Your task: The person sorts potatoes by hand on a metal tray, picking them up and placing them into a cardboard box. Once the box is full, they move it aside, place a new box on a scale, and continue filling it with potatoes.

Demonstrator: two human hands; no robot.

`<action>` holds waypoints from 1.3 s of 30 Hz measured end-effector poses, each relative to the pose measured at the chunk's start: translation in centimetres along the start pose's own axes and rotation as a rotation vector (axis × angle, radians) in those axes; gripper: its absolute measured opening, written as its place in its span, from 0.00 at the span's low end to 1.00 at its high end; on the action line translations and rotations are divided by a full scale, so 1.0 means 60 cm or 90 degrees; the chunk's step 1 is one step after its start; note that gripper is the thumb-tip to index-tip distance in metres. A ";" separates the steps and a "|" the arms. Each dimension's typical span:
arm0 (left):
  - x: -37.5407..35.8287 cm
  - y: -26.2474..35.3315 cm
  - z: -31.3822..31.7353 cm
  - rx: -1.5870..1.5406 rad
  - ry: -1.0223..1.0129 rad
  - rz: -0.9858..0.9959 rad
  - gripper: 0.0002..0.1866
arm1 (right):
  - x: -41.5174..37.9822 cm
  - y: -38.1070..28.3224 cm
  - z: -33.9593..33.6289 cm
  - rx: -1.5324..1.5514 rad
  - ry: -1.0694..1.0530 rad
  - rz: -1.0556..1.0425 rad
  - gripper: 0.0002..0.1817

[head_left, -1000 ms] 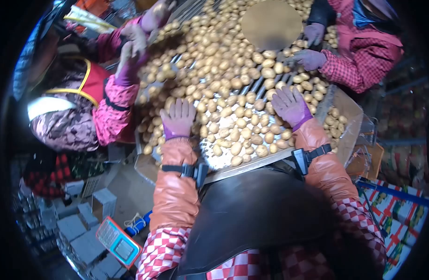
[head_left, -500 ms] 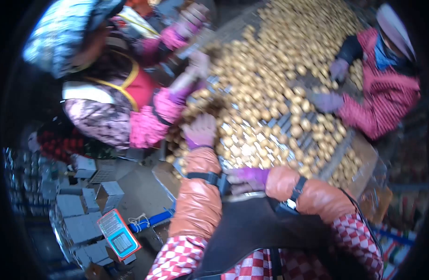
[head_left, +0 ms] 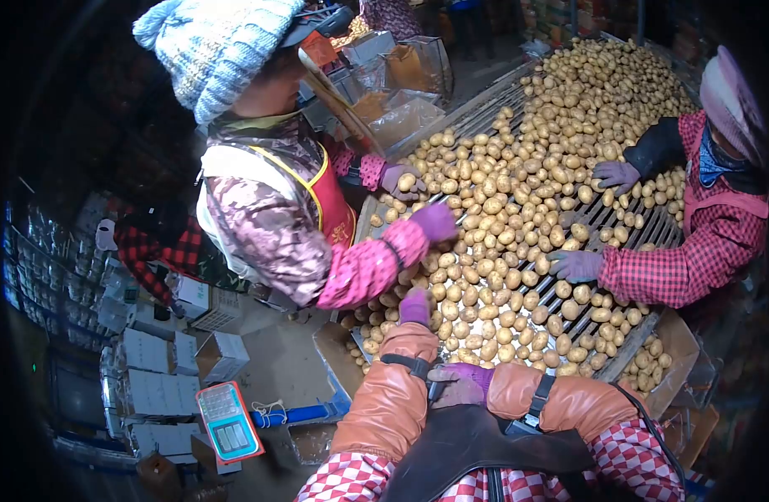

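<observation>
My left hand (head_left: 415,306), in a purple glove, reaches into the near left edge of a spread of potatoes (head_left: 485,293); its fingers are hidden. Close to my left wrist strap (head_left: 408,363), my right hand (head_left: 461,385) has its gloved fingers bent around something small and dark that I cannot make out. It is low at the near edge of the sorting table, just in front of my dark apron (head_left: 485,443). Potatoes lie directly beyond both hands, over slatted bars (head_left: 606,222).
A co-worker in a knitted hat (head_left: 225,58) stands at the left, one hand holding a potato. Another co-worker (head_left: 723,201) has both hands among the potatoes at the right. Boxes (head_left: 154,393) and a scale (head_left: 230,422) are at lower left.
The view has shifted, and the scene sits lower and further right. My left hand's spread fingers are now hidden, and my right hand's fingers are more bent. The left co-worker's hands have moved apart.
</observation>
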State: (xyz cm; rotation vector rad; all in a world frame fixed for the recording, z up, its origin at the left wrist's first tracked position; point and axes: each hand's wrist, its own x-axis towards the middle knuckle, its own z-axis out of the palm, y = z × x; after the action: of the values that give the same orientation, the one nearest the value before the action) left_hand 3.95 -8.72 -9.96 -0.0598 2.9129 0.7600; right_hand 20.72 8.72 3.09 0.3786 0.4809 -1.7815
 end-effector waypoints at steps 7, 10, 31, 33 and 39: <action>-0.086 0.125 -0.069 -0.048 0.020 0.173 0.21 | -0.030 0.002 0.013 0.101 -0.022 0.031 0.10; -0.088 0.181 -0.087 0.095 -0.073 0.341 0.27 | -0.001 0.013 -0.028 -0.092 -0.156 -0.084 0.14; -0.058 0.292 -0.110 -0.377 -0.093 0.150 0.43 | -0.071 -0.064 -0.066 -0.047 -0.206 -0.268 0.41; -0.066 0.298 -0.108 -0.365 -0.096 0.145 0.43 | -0.075 -0.063 -0.076 -0.021 -0.196 -0.275 0.38; -0.072 0.297 -0.133 -0.349 -0.057 0.096 0.46 | -0.080 -0.056 -0.097 0.046 -0.226 -0.308 0.35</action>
State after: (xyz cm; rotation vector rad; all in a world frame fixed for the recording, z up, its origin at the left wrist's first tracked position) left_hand 6.06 2.96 6.15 0.1374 2.5578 1.5196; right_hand 18.71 16.43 0.83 -0.0165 0.2661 -2.2822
